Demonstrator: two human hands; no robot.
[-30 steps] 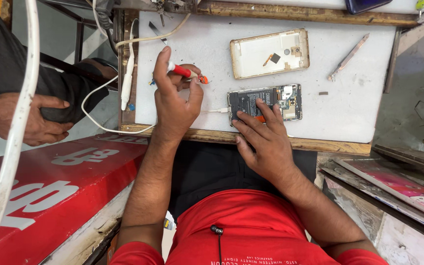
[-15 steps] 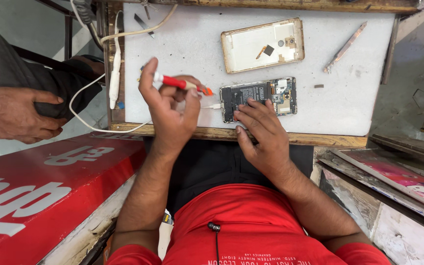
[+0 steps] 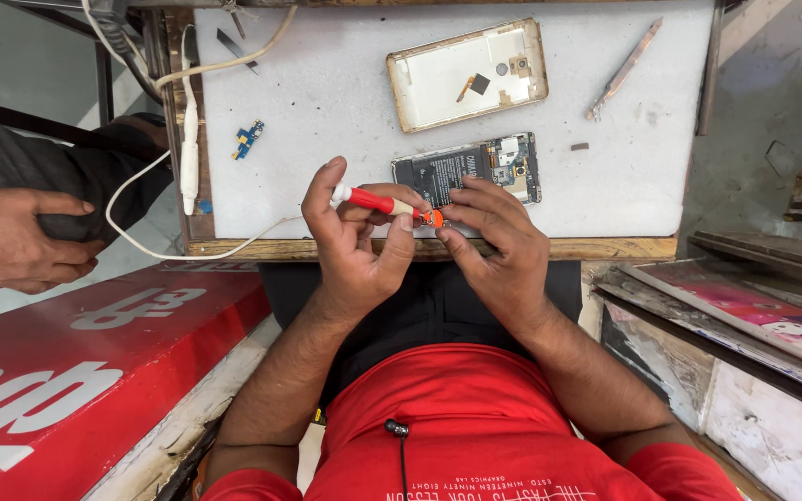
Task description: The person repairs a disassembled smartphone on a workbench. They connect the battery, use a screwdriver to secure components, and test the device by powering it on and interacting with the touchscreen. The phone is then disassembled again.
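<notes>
grip: left hand [image 3: 355,246] pinches red screwdriver [image 3: 384,202] | right hand [image 3: 498,246] fingertips at tip

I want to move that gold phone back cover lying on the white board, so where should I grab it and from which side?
Take the gold back cover by its two long edges, coming straight down from above. It lies flat, hollow side up, and apart from the opened phone below it, so both raised rims are free for the fingers. Avoid pinching the inside, where a small dark part sits loose-looking near the middle.
</notes>
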